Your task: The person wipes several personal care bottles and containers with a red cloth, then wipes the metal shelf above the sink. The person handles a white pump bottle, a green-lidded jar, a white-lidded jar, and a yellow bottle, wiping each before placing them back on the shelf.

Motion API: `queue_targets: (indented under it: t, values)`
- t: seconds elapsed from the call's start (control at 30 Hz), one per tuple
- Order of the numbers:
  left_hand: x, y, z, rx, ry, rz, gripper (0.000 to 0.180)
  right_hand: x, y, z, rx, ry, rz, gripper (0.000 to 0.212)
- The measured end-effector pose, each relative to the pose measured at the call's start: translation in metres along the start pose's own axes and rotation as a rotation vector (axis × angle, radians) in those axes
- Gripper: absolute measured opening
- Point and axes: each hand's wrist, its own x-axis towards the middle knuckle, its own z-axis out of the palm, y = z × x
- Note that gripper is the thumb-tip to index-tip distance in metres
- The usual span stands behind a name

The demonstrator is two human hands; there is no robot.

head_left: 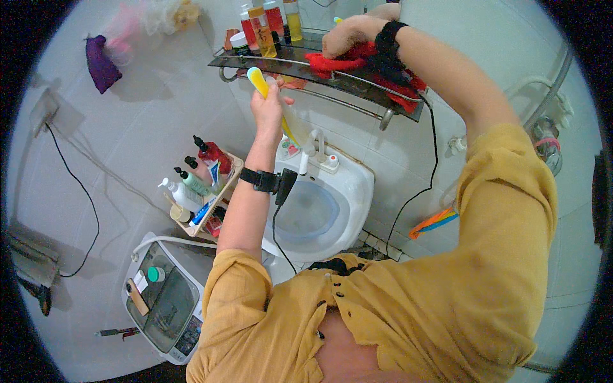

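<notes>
My left hand [268, 107] is raised in front of the shelf, its fingers closed round a yellow-and-white handle [257, 80]. A slim yellow length continues below the fist toward the tap; what kind of tool it is, I cannot make out. My right hand [347, 37] reaches over the dark glass shelf [236, 62], fingers bent down on a bunched red cloth [338, 62]. More of the cloth lies under my wrist along the shelf's right end. Bottles of red and yellow liquid [262, 35] and a white-lidded jar [239, 42] stand on the shelf's left part.
Below the shelf is a white washbasin [354, 185] with a tap [322, 150]. A rack of pump bottles and tubes [204, 182] stands to its left, beside a washing machine [169, 300]. A black cable [434, 140] hangs from the shelf's right end.
</notes>
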Motion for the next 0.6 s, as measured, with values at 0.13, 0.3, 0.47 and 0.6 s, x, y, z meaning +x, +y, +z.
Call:
queue_targets:
  t: [0.13,0.3,0.47,0.6]
  values:
    - [-0.002,0.001,-0.010,0.029,-0.031,-0.003,0.020,-0.007,0.003,-0.014,0.170,0.086,0.219,0.026]
    - [0.000,0.004,-0.027,-0.013,-0.036,-0.018,0.020,-0.002,-0.010,-0.034,0.490,0.771,0.391,0.041]
    - [0.004,0.008,-0.033,-0.091,-0.001,-0.053,0.021,0.052,-0.068,-0.002,-0.049,0.791,0.196,0.025]
    - [0.004,0.009,-0.040,-0.073,0.030,-0.035,0.022,0.073,-0.104,0.050,-0.160,0.634,0.117,0.027]
